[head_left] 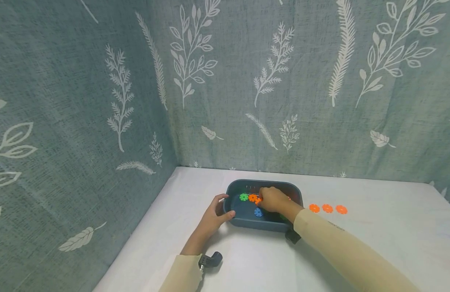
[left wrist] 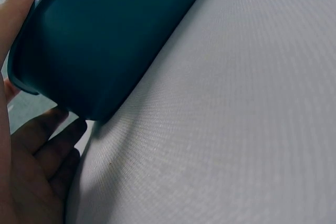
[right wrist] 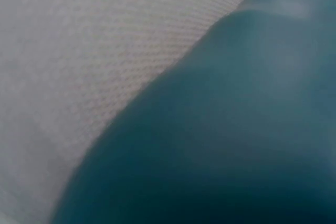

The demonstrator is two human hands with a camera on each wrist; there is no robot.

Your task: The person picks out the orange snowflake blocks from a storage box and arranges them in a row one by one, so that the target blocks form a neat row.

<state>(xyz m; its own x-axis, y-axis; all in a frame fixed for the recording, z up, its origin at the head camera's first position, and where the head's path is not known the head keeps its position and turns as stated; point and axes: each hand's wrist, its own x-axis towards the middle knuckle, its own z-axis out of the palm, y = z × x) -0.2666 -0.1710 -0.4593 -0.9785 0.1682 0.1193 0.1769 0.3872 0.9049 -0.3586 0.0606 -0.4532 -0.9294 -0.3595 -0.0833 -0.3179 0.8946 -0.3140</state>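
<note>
A dark teal plastic tray (head_left: 247, 222) with rounded corners stands on the white-covered table. My left hand (head_left: 212, 215) holds its left end, thumb on the near side and fingers around the end; the left wrist view shows fingertips against the tray's outer wall (left wrist: 105, 40). My right hand (head_left: 274, 199) reaches inside, fingers bent down at a notched orange disc (head_left: 258, 201); whether they pinch it is hidden. Beside it lie another orange disc (head_left: 252, 198), a green disc (head_left: 244, 197) and a blue disc (head_left: 258, 212). The right wrist view has only blurred tray wall (right wrist: 220, 119) and cloth.
Three orange discs lie in a row right of the tray: a near one (head_left: 314, 208), a middle one (head_left: 327, 208) and a far one (head_left: 341, 209). A patterned green curtain (head_left: 232, 146) hangs behind and left of the white table (head_left: 374, 235).
</note>
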